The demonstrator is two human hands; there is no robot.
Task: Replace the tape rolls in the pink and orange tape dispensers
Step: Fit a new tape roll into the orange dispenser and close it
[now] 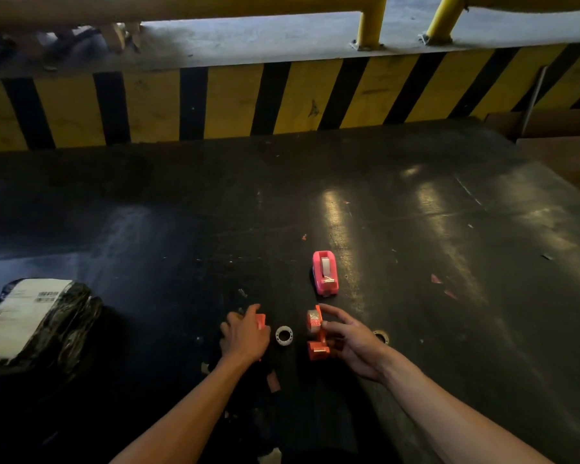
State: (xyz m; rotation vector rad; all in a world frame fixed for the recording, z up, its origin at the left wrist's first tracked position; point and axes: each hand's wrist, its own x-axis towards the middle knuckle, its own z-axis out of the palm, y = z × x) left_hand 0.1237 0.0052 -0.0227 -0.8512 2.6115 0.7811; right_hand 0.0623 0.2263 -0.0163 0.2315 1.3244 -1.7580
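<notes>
The pink tape dispenser (325,272) stands on the dark table (449,229) with a roll of tape inside it. Nearer to me, my right hand (352,343) grips one half of the orange tape dispenser (317,333), which holds a tape roll at its top. My left hand (245,333) closes on a second orange piece (260,321), mostly hidden by my fingers. Between the hands a small white tape roll (284,335) lies flat. Another roll (381,336) peeks out from behind my right hand.
A parcel wrapped in black plastic with a white label (37,319) lies at the left. Scraps of tape (273,381) litter the table near my arms. A yellow and black striped barrier (282,98) runs along the far edge, and cardboard (556,135) sits at the right.
</notes>
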